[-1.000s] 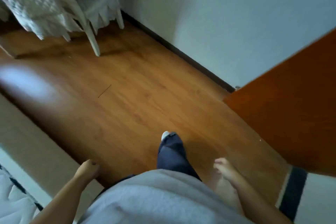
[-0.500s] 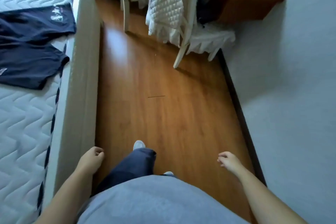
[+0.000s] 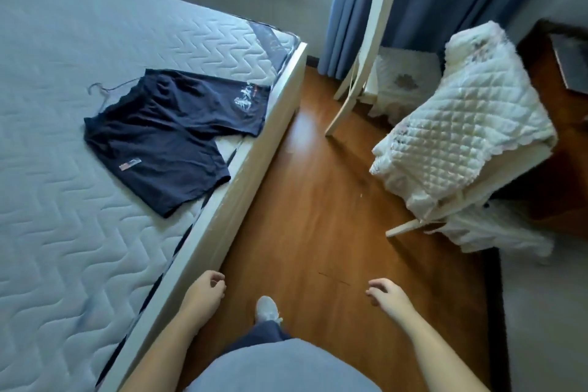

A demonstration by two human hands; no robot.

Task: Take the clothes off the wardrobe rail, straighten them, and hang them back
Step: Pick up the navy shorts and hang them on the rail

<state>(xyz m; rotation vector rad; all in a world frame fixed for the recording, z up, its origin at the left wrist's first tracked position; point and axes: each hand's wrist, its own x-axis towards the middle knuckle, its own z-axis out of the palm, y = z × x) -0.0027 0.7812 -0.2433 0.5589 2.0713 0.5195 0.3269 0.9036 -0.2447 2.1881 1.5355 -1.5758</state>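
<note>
The navy shirts (image 3: 165,134) lie flat on the mattress (image 3: 63,232) near its floor-side edge, a wire hanger (image 3: 105,89) poking from one, laid out for straightening, I judge. My left hand (image 3: 203,291) and right hand (image 3: 386,294) hang loosely curled, empty. Since the earlier frame my view has swung toward the bed

The hanger (image 3: 109,92) lies mostly under the far shirt (image 3: 203,102); its print is too small to read. The desk (image 3: 550,105) runs off the right edge.
</note>
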